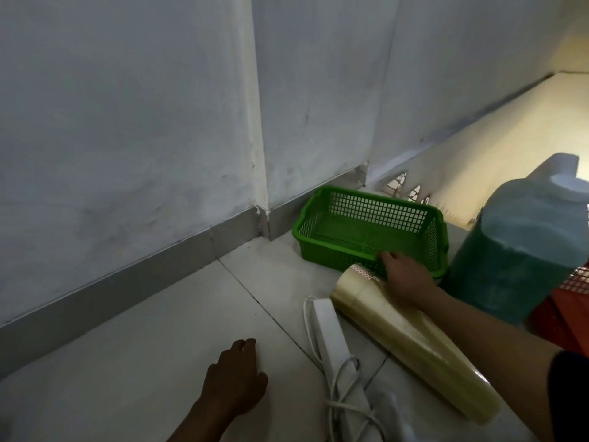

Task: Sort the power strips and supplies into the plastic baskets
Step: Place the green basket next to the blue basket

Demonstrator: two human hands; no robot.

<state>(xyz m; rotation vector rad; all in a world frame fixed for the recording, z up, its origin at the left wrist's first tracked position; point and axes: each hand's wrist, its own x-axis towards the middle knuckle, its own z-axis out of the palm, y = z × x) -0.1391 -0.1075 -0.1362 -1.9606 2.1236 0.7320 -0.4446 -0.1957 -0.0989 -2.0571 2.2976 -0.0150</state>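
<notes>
A green basket (371, 232) with holes in its walls sits on the tiled floor (159, 346), close to the corner of the white wall (127, 122). Nothing can be seen inside it.

The right hand (406, 277) grips the near rim of the green basket, with its fingers curled over the edge. The right arm passes over a long stack of clear tape rolls (411, 339) that lies on its side on the floor, touching the front of the basket. The near end of the stack has a small label with red marks, but they are too blurry to read.

A white power strip (331, 336) lies on the floor just beside the tape, on its left. Its white cord (342, 400) is looped around its near end.

The left hand (237, 378) lies flat on the floor with loose fingers and holds nothing. It is near the power strip but not touching it.

A big jug (522, 250) of blue-green liquid with a white cap stands just right of the green basket. A bit of a red basket (570, 301) shows at the right edge, behind the jug.

No brand names or words can be read on anything.
</notes>
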